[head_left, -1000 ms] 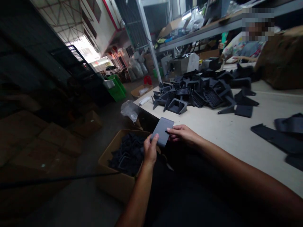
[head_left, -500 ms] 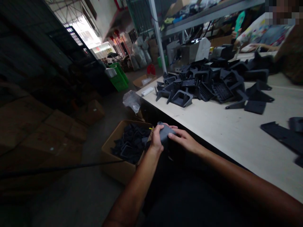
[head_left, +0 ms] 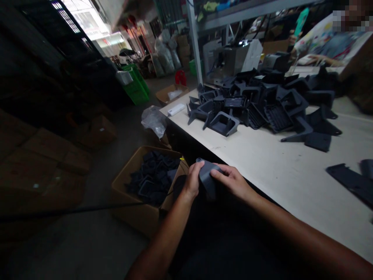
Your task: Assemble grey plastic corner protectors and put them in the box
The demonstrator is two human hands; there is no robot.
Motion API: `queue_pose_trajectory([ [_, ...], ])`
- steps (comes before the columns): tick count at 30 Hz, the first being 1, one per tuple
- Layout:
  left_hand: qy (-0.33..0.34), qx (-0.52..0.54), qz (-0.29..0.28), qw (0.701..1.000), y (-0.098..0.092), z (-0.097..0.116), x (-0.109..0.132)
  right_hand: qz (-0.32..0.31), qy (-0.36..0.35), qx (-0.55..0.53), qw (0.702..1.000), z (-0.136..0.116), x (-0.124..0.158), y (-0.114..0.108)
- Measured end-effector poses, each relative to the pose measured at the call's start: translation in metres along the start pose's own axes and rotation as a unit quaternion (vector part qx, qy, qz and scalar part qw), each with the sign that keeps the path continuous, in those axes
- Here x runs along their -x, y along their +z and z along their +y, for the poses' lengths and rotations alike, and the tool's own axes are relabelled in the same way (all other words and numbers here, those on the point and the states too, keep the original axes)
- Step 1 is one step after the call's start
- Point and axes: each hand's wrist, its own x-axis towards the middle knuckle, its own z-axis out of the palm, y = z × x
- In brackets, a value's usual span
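Observation:
Between my two hands is a dark grey plastic bracket, held just off the table's front edge. My left hand grips its left side, with the thumb along the top near a small round lug. My right hand is closed on the right side, thumb on the upper face and fingers behind. The fingers' undersides are hidden. Similar dark parts lie in a large pile on the pale table. More of them fill an open cardboard box to the left of my hands.
A white rectangular object lies at the table's left corner, with a clear plastic bag beside it. Loose dark parts lie at right. A metal shelf post rises behind. Across the table, a person's arm shows.
The view has shifted, so the box and background appear farther left. Both hands still hold the bracket, which is turned so that more of its downward-sloping side shows.

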Motion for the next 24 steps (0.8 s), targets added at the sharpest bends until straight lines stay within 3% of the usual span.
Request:
queue_pose_trajectory([
  [4, -0.062, 0.002, -0.037, 0.997, -0.023, 0.0, -0.009, -0.042, 0.084, 0.025, 0.995, 0.001, -0.014, -0.003],
  [7, -0.142, 0.038, -0.027, 0.989, -0.043, -0.002, -0.017, -0.024, -0.008, 0.192, 0.981, -0.005, -0.035, -0.018],
  [9, -0.176, 0.055, 0.023, 0.983, -0.059, 0.0, -0.027, 0.065, -0.124, 0.348, 0.927, -0.016, -0.059, -0.041],
  [11, -0.169, 0.093, 0.097, 0.976, -0.074, 0.006, -0.04, 0.175, -0.213, 0.474, 0.837, -0.028, -0.089, -0.072],
  [13, -0.135, 0.148, 0.164, 0.966, -0.088, 0.015, -0.053, 0.242, -0.241, 0.56, 0.755, -0.037, -0.121, -0.106],
  [15, -0.106, 0.183, 0.196, 0.957, -0.1, 0.024, -0.066, 0.265, -0.228, 0.606, 0.714, -0.04, -0.149, -0.134],
  [19, -0.078, 0.198, 0.241, 0.947, -0.121, 0.034, -0.088, 0.242, -0.213, 0.596, 0.736, -0.036, -0.178, -0.162],
  [21, -0.065, 0.205, 0.27, 0.938, -0.133, 0.036, -0.097, 0.237, -0.216, 0.589, 0.742, -0.035, -0.176, -0.166],
  [24, -0.03, 0.219, 0.305, 0.926, -0.155, 0.039, -0.109, 0.252, -0.207, 0.604, 0.727, -0.036, -0.153, -0.17],
])
